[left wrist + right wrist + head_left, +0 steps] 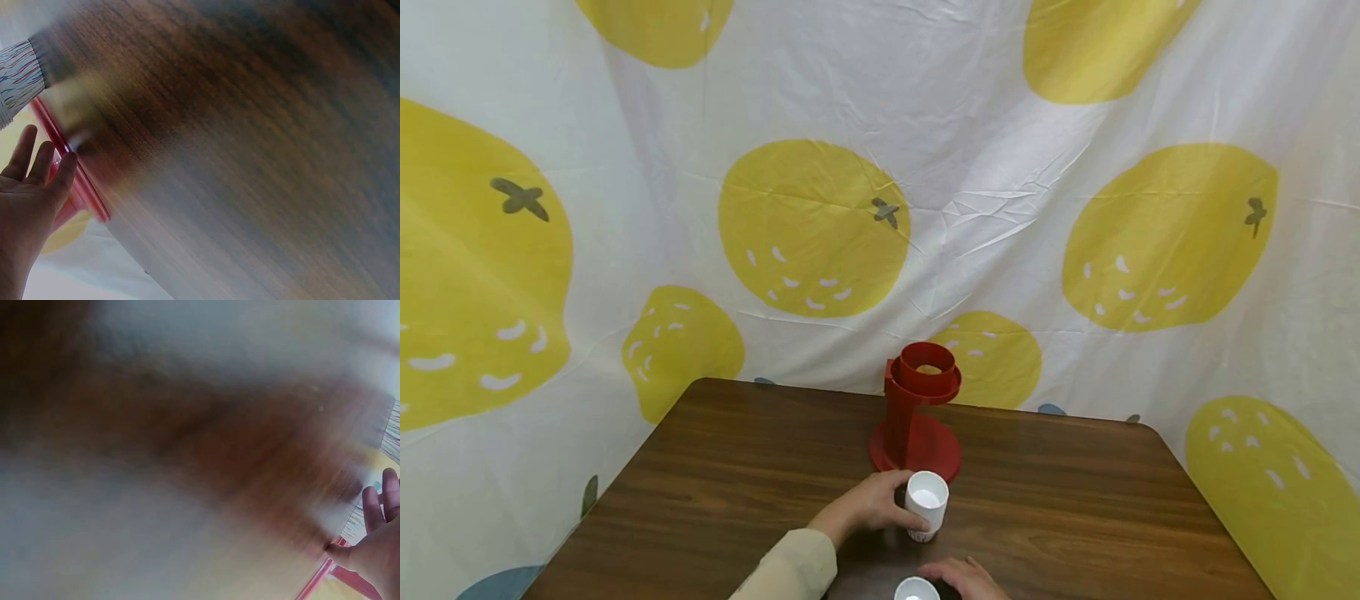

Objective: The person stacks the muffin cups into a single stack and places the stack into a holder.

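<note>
In the head view, my left hand [880, 502] holds a white paper cup [928, 498] upright, thumb across its front and a finger behind. The left wrist view shows wavy coloured lines on that cup [22, 74]; three fingers of the hand [31, 206] extend below it. Nearer to me, my right hand [964, 578] has a finger around the far side of a second white cup [917, 590], its thumb beyond the frame. Striped sides of a cup [392, 432] show beside the right hand [375, 550] in the right wrist view, with another cup [355, 526] behind its fingers.
A red stand [898, 421] with a round base and a raised ring stands just beyond the left cup. The brown wooden table [760, 450] reaches back to a white cloth [970, 100] printed with yellow lemons, which hangs behind and at both sides.
</note>
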Demonstrator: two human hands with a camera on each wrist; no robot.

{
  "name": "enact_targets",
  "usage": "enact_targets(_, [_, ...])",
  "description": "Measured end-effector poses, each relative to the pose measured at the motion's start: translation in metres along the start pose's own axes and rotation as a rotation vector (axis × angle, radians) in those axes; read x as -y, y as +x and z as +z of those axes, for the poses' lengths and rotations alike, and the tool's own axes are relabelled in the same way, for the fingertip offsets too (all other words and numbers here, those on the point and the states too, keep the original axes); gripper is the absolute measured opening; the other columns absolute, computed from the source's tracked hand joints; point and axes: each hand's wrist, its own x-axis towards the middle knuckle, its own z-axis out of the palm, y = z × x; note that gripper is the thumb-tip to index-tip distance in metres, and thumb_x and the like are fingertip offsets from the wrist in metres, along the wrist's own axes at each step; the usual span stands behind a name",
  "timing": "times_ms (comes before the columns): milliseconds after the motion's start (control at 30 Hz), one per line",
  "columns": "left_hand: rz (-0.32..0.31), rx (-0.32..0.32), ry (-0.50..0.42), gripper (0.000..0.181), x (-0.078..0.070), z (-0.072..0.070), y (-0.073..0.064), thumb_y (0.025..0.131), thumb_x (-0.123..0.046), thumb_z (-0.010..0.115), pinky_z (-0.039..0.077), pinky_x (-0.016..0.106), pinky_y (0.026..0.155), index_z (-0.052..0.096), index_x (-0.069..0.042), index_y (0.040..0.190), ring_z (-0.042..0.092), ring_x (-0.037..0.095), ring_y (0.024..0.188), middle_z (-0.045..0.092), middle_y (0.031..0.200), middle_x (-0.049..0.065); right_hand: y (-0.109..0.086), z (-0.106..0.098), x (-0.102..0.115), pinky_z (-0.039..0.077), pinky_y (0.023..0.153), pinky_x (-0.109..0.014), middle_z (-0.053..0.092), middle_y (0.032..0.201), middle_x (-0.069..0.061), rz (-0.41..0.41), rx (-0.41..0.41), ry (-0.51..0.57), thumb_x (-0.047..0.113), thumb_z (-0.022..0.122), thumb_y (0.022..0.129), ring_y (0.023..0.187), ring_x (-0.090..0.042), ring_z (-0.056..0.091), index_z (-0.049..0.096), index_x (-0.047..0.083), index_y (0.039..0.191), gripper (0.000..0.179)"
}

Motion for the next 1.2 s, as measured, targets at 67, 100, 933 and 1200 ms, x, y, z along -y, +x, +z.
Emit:
enact_targets(67, [0.003, -0.001, 0.0, 0.056, 0.0, 0.0, 0.0, 0.075, -0.032, 0.088, 0.045, 0.037, 0.096, 0.063, -0.019, 0.124, 0.058, 0.009, 0.104, 0.064, 0.11, -0.012, 0.0, 0.0, 0.001, 0.041, 0.082, -0.067, 0.065, 0.118, -0.001, 0.008, 0.007, 0.007, 0.026, 0.071, 0.089, 0.114, -0.013, 0.057, 0.061, 0.005, 0.124, 0.042])
enact_targets(100, [0.006, -0.001, 0.0, 0.056, 0.0, 0.0, 0.0, 0.075, -0.032, 0.088, 0.045, 0.037, 0.096, 0.063, -0.019, 0.124, 0.058, 0.009, 0.104, 0.064, 0.11, -0.012, 0.0, 0.0, 0.001, 0.041, 0.081, -0.069, 0.065, 0.118, -0.001, 0.003, 0.005, 0.007, 0.026, 0.071, 0.088, 0.114, -0.013, 0.057, 0.061, 0.005, 0.124, 0.042])
enact_targets(933, [0.012, -0.01, -0.001, 0.054, 0.002, 0.001, 0.0, 0.074, -0.03, 0.089, 0.046, 0.035, 0.094, 0.064, -0.019, 0.122, 0.058, 0.009, 0.1, 0.064, 0.104, -0.013, 0.001, -0.005, 0.008, 0.04, 0.087, -0.063, 0.068, 0.117, -0.002, -0.095, -0.123, -0.03, 0.026, 0.081, 0.08, 0.113, -0.013, 0.06, 0.064, 0.002, 0.12, 0.05])
enact_targets(1200, [0.003, -0.002, 0.006, 0.054, 0.003, 0.001, 0.001, 0.075, -0.031, 0.088, 0.046, 0.037, 0.093, 0.064, -0.02, 0.122, 0.058, 0.009, 0.1, 0.064, 0.104, -0.014, 0.004, -0.011, 0.01, 0.039, 0.087, -0.07, 0.068, 0.115, -0.002, -0.076, -0.135, 0.002, 0.028, 0.085, 0.076, 0.11, -0.013, 0.061, 0.065, 0.003, 0.118, 0.053])
